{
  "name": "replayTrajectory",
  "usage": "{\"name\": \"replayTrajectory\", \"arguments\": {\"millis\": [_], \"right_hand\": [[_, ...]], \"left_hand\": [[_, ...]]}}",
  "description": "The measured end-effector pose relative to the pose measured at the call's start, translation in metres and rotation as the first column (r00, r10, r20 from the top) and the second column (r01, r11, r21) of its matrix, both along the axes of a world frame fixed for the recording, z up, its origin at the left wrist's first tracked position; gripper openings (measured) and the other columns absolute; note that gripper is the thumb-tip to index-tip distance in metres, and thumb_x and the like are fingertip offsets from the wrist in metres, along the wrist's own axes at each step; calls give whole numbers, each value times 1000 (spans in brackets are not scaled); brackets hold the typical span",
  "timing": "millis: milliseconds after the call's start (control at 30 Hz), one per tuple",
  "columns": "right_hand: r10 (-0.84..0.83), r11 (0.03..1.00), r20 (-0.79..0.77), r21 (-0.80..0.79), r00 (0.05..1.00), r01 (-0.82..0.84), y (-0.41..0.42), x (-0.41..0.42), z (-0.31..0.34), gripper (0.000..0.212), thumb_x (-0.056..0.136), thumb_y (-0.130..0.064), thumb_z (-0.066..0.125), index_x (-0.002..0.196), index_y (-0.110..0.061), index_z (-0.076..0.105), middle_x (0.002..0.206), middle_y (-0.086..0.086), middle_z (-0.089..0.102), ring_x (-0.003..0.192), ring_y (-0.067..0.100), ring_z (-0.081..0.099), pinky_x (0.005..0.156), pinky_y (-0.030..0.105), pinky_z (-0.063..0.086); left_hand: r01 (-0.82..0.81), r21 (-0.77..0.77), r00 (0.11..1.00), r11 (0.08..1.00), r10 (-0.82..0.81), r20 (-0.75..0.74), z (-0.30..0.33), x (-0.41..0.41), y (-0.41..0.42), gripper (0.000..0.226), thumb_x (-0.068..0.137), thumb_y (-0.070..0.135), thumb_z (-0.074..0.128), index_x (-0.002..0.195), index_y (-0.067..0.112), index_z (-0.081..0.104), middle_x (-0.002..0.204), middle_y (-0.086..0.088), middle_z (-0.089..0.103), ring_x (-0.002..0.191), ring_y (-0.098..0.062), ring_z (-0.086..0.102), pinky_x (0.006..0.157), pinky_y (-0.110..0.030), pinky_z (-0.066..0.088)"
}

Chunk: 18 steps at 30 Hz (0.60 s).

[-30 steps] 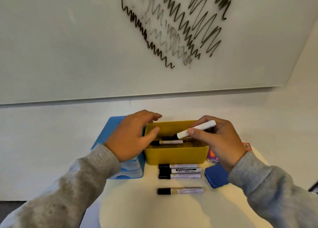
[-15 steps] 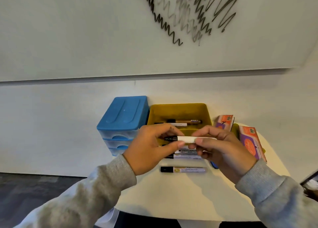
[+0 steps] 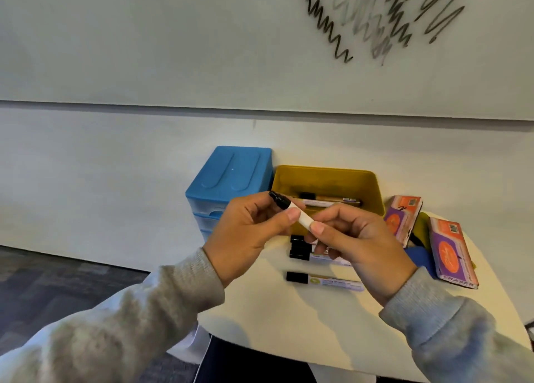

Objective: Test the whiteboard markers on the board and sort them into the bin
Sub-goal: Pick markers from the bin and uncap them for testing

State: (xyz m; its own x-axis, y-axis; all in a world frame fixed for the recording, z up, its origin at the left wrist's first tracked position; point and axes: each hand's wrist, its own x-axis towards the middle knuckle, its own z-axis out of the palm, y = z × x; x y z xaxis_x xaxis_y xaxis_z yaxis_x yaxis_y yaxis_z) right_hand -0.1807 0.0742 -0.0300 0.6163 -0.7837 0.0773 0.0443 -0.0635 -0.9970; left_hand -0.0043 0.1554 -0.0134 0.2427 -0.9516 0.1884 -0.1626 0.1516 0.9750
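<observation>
Both hands hold one white marker (image 3: 300, 217) in the air above the table (image 3: 318, 325). The left hand (image 3: 248, 235) pinches the marker near its black cap (image 3: 279, 200), with the thumb on the white body just below the cap. The right hand (image 3: 355, 244) grasps the other end of the body with its thumb and curled fingers. The marker is tilted, the cap end higher and toward the left hand.

Just behind the grip stands the yellow bin (image 3: 372, 186), and inside it lie at least two markers (image 3: 332, 201). Left of the bin, touching it or almost, is a blue drawer box (image 3: 231, 174). Below the grip, partly hidden by the right hand, several capped markers (image 3: 300, 249) lie side by side on the table, and one more single marker (image 3: 323, 281) lies alone nearer to the person. To the right of the grip are two packed erasers (image 3: 453, 252) and a blue eraser (image 3: 419, 258) between them and the right hand. High above the grip, on the whiteboard (image 3: 144, 36), there are black and grey zigzag lines (image 3: 375, 16)
</observation>
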Motion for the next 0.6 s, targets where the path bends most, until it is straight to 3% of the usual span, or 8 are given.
{"name": "replayTrajectory", "arguments": {"millis": [100, 233, 333, 400, 467, 600], "right_hand": [[69, 997, -37, -39, 997, -70, 10, 35, -7, 7, 89, -15, 69, 95, -14, 73, 81, 8, 75, 67, 18, 67, 59, 21, 50], [159, 980, -126, -99, 979, -172, 31, 85, -23, 6, 91, -14, 71, 95, -18, 72, 81, 3, 75, 71, 18, 70, 61, 21, 51], [148, 956, -239, -214, 960, -201, 44, 116, -44, 6, 89, -16, 74, 92, -21, 74, 79, -1, 72, 72, 15, 67, 69, 26, 56], [127, 921, -327, -312, 936, -234, 51, 130, -62, 8, 88, -15, 74, 93, -21, 74, 80, -7, 70, 76, 9, 65, 71, 19, 52], [103, 869, -430, -400, 897, -291, 56, 140, -80, 12, 89, -16, 71, 99, -22, 72, 93, -7, 67, 86, 7, 62, 78, 20, 49], [83, 760, -548, -505, 833, -408, 66, 151, -110, 23, 89, -19, 67, 112, -19, 69, 115, -3, 58, 110, 21, 52, 99, 33, 44]], "left_hand": [[-107, -12, 994, 994, 107, 10, -3, 27, 15, 30, 85, 31, 60, 106, 12, 71, 91, -6, 73, 79, -9, 68, 74, -19, 55], [-217, 11, 975, 976, 216, 44, -22, 74, 38, 25, 97, 27, 52, 99, 6, 66, 85, -3, 69, 78, -15, 68, 67, -25, 54], [-310, 37, 949, 950, 308, 62, -39, 111, 51, 24, 104, 18, 46, 90, 3, 59, 79, -15, 67, 66, -19, 63, 56, -27, 49], [-383, 57, 920, 922, 375, 115, -53, 136, 56, 30, 105, 20, 48, 84, -1, 53, 74, -24, 64, 57, -20, 57, 52, -32, 46], [-454, 122, 887, 883, 435, 153, -74, 161, 57, 34, 103, 24, 51, 80, -1, 51, 68, -22, 62, 53, -23, 53, 50, -34, 43], [-538, 397, 842, 744, 455, 288, -137, 205, 54, 31, 100, 31, 55, 83, 4, 58, 70, -12, 63, 53, -23, 60, 47, -30, 49]]}}
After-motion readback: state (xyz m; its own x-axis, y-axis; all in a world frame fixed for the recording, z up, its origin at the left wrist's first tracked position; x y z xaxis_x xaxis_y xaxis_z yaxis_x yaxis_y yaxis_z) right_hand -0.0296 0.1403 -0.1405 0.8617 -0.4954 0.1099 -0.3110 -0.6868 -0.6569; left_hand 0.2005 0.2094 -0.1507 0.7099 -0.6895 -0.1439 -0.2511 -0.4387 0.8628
